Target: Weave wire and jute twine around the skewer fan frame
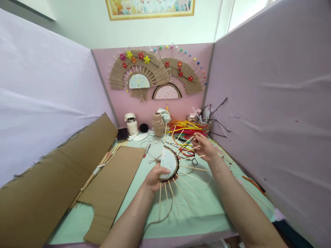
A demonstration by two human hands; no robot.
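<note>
My left hand (154, 176) grips a half-round fan base (168, 164) by its lower part, thumb on its pale, cloth-like face. Thin wooden sticks (190, 177) fan out from the curved edge, which has a dark cord along it. Up and to the right, my right hand (205, 146) pinches a black cord (186, 144) between thumb and fingers, beside the tips of the upper sticks. Loose loops of the cord hang behind the sticks. A tan string (165, 217) trails over the table below the base.
Cardboard sheets (116, 182) and a bundle of sticks lie at left. At the back stand a thermos (131, 124), a twine spool (157, 124), colourful pipe cleaners (186, 126) and a jar with twigs (205, 124). A red pen (147, 150) lies near the cardboard. Finished fans (139, 57) hang on the pink board.
</note>
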